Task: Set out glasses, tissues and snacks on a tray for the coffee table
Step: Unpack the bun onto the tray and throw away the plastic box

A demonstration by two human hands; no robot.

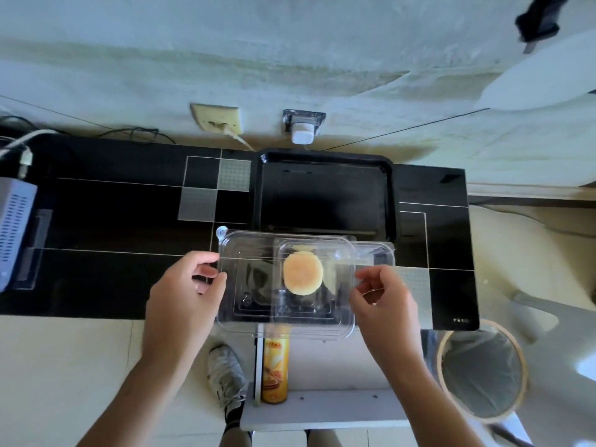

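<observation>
A clear plastic clamshell box [258, 285] with one round golden bun [303, 273] inside hangs over the near edge of the black table. My left hand [187, 285] pinches its left rim and my right hand [382, 295] pinches its right rim. Just behind the box an empty black tray [325, 162] lies on the table against the wall. A yellow snack can [274, 369] stands on a white shelf below the box, partly hidden by it.
The black glass table [113, 214] runs left to right. A white box device [16, 227] with cables sits at its left end. A round mesh bin [482, 372] stands on the floor at the right. A shoe [225, 375] is beside the white shelf [322, 411].
</observation>
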